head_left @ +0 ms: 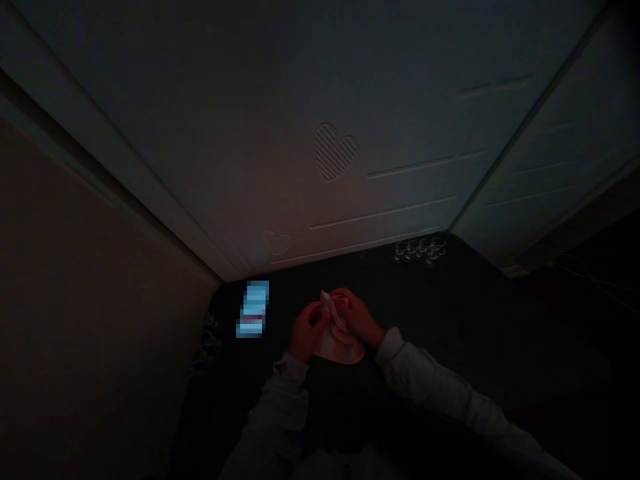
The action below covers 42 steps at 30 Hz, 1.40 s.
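In the dim light, a pink and white cloth (341, 350) is bunched between my two hands, its lower part hanging in a rounded fold. My left hand (304, 331) is closed on the cloth's left side, with thumb and fingers bent together. From the right, my right hand (357, 318) wraps its fingers around the upper part of the cloth. Whether a small object sits inside the folds is too dark to tell. Both hands are above a dark table (430, 313).
A lit, blurred-out rectangular screen (253, 309) lies left of my hands. Several small clear glasses (420, 249) stand by the table's back edge at right. More faint glassware (204, 343) is at the left edge. A pale panel with embossed hearts (335, 152) rises behind the table.
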### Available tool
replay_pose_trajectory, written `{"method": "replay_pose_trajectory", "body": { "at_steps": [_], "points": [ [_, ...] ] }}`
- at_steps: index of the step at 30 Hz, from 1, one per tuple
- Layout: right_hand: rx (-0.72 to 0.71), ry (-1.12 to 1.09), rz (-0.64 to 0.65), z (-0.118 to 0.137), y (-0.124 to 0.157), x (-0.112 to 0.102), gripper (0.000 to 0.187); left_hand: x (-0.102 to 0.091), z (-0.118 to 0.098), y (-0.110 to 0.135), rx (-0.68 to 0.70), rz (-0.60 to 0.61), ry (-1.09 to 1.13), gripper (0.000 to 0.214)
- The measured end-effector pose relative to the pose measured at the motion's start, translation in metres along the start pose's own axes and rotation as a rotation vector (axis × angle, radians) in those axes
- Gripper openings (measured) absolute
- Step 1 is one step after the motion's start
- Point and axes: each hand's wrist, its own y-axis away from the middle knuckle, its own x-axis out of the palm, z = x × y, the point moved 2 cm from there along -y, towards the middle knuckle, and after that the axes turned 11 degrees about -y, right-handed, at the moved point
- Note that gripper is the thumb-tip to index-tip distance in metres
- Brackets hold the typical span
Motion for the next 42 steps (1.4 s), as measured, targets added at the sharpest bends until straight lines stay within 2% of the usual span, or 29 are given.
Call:
{"method": "replay_pose_trajectory", "body": {
  "at_steps": [25,33,42],
  "points": [
    [-0.026,0.006,0.015,0.001,0.000,0.000,0.020,0.000,0.005,-0.001,0.024,0.000,-0.003,0.030],
    [-0.016,0.055,-0.016,0.003,0.000,0.001,0.027,0.000,0.011,-0.003,0.019,-0.009,0.008,0.032],
    [-0.092,0.073,0.003,0.000,0.000,0.001,0.024,0.001,0.007,-0.002,0.014,-0.009,0.007,0.030]
  ]
}}
